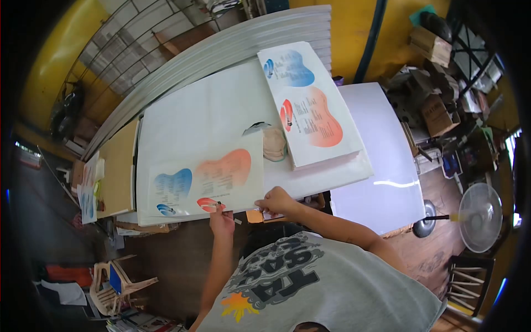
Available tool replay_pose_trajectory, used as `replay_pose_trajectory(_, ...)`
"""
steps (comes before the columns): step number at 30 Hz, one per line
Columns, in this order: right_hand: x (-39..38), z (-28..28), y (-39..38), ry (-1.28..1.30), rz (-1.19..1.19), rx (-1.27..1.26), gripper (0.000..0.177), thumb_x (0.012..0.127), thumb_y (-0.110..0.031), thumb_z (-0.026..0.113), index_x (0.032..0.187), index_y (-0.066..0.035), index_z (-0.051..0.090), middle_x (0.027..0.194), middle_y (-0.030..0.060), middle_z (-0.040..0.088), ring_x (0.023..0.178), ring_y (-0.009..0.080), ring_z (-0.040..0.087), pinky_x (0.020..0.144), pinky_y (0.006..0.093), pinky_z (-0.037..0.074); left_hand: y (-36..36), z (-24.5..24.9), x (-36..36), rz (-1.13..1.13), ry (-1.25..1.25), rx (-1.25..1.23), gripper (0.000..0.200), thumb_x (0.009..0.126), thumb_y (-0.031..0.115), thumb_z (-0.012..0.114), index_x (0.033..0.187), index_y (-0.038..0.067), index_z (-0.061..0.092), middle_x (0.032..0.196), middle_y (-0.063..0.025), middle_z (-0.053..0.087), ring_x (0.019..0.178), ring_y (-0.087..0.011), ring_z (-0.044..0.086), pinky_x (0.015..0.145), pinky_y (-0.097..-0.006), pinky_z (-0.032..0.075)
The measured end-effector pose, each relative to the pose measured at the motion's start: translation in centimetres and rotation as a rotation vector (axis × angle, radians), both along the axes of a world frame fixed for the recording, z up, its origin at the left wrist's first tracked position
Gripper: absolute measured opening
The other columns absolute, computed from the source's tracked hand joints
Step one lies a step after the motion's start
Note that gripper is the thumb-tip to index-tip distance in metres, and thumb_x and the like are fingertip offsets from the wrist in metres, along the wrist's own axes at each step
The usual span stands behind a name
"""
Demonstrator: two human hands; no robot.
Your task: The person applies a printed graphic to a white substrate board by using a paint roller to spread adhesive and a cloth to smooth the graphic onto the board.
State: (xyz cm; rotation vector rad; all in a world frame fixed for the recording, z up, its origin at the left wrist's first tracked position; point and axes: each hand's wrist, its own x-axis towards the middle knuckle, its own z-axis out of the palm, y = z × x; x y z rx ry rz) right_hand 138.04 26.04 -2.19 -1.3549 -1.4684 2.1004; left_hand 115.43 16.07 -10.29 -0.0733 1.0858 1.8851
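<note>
A printed sheet (204, 180) with blue and orange shapes lies at the near edge of a large white board (188, 122). My left hand (222, 217) pinches the sheet's near edge by a small red shape, and a thin pale object sticks out beside its fingers. My right hand (276, 202) grips the sheet's near right corner with curled fingers. A stack of the same printed sheets (312, 110) lies farther back on the right. A brownish roll-like object (274, 143) sits between the sheet and the stack.
A white table top (381, 166) stands to the right, with a standing fan (478, 216) beyond it. Corrugated metal sheets (221, 50) lean at the back. More prints (88, 188) lie at the left edge, and a plastic chair (116, 282) stands lower left.
</note>
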Motion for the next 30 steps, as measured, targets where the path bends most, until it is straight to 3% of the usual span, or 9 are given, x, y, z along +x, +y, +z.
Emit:
replay_pose_trajectory(2, 0.6, -1.8, -0.9, 0.002, -0.044, -0.023, 0.034, 0.084, -0.019, 0.077, 0.065, 0.006, 0.064, 0.055, 0.0117, 0.059, 0.042, 0.0166, 0.056, 0.038, 0.0292, 0.047, 0.0, -1.4, 0.7, 0.012, -0.033, -0.059, 0.033, 0.095, 0.001, 0.059, 0.126, 0.008, 0.052, 0.116, -0.0061, 0.065, 0.106, -0.0206, 0.065, 0.095, -0.0382, 0.055)
replay_pose_trajectory(8, 0.7, -4.7, -3.1, -0.284, -0.141, 0.007, 0.035, 0.085, -0.025, 0.074, 0.066, 0.004, 0.066, 0.055, 0.0116, 0.062, 0.045, 0.0198, 0.061, 0.046, 0.0329, 0.053, -0.8, -3.3, 1.4, -0.027, -0.003, -0.206, 0.04, 0.089, -0.006, 0.059, 0.125, 0.01, 0.052, 0.116, -0.0057, 0.063, 0.105, -0.0206, 0.065, 0.092, -0.0392, 0.056)
replay_pose_trajectory(11, 0.8, -5.1, -3.4, -0.361, -0.102, 0.017, 0.036, 0.087, -0.028, 0.073, 0.069, 0.002, 0.069, 0.057, 0.011, 0.064, 0.048, 0.0206, 0.064, 0.052, 0.0348, 0.055, -1.2, -3.7, 1.1, -0.05, -0.001, -0.199, 0.035, 0.098, 0.003, 0.054, 0.131, 0.013, 0.049, 0.117, -0.0079, 0.063, 0.103, -0.0229, 0.065, 0.091, -0.0416, 0.056)
replay_pose_trajectory(17, 0.8, 4.6, -4.3, -0.061, -0.116, 0.171, 0.039, 0.084, -0.035, 0.077, 0.075, 0.002, 0.07, 0.061, 0.01, 0.067, 0.054, 0.0169, 0.067, 0.055, 0.0342, 0.054, -0.9, 2.6, 0.1, -0.015, -0.089, -0.052, 0.03, 0.093, -0.004, 0.058, 0.121, 0.007, 0.055, 0.114, -0.0062, 0.065, 0.101, -0.0198, 0.066, 0.092, -0.0344, 0.056)
replay_pose_trajectory(19, 0.1, 6.9, -5.0, 0.064, -0.088, 0.452, 0.039, 0.082, -0.036, 0.08, 0.078, 0.002, 0.071, 0.063, 0.0098, 0.067, 0.06, 0.014, 0.067, 0.058, 0.0327, 0.053, -0.7, 5.3, 0.0, -0.007, -0.104, 0.004, 0.024, 0.093, -0.004, 0.059, 0.116, 0.004, 0.058, 0.11, -0.004, 0.066, 0.102, -0.0163, 0.066, 0.094, -0.0299, 0.055)
replay_pose_trajectory(20, -0.3, 8.3, -5.2, 0.086, -0.08, 0.451, 0.039, 0.082, -0.036, 0.08, 0.078, 0.002, 0.071, 0.063, 0.0098, 0.067, 0.06, 0.014, 0.067, 0.058, 0.0327, 0.053, -0.6, 6.1, -0.2, 0.005, -0.085, 0.005, 0.024, 0.093, -0.004, 0.059, 0.116, 0.004, 0.058, 0.11, -0.004, 0.066, 0.102, -0.0163, 0.066, 0.094, -0.0299, 0.055)
replay_pose_trajectory(22, -1.0, 10.4, -5.8, 0.127, -0.102, 0.518, 0.028, 0.08, -0.021, 0.085, 0.079, 0.003, 0.069, 0.065, 0.0053, 0.065, 0.06, 0.0073, 0.058, 0.055, 0.0255, 0.048, -0.4, 7.3, -0.5, 0.029, -0.136, 0.031, 0.019, 0.095, -0.001, 0.06, 0.113, 0.003, 0.059, 0.107, -0.0028, 0.067, 0.102, -0.0131, 0.065, 0.094, -0.0271, 0.054)
replay_pose_trajectory(26, -2.3, 11.1, -5.8, 0.12, -0.128, 0.623, 0.029, 0.08, -0.021, 0.084, 0.078, 0.004, 0.069, 0.064, 0.008, 0.066, 0.056, 0.0087, 0.058, 0.053, 0.0269, 0.048, -0.2, 8.9, 0.1, 0.026, -0.118, 0.05, 0.017, 0.098, 0.002, 0.058, 0.115, 0.003, 0.058, 0.112, -0.0038, 0.067, 0.106, -0.012, 0.064, 0.096, -0.0262, 0.052)
replay_pose_trajectory(30, -2.5, 12.3, -5.3, 0.182, -0.177, 0.686, 0.025, 0.083, -0.018, 0.08, 0.075, 0.003, 0.068, 0.062, 0.0121, 0.066, 0.052, 0.0134, 0.059, 0.05, 0.0303, 0.047, -0.6, 7.6, -0.8, -0.062, -0.128, 0.099, 0.028, 0.102, 0.004, 0.051, 0.129, 0.004, 0.053, 0.128, -0.0055, 0.062, 0.118, -0.013, 0.06, 0.103, -0.0292, 0.05)
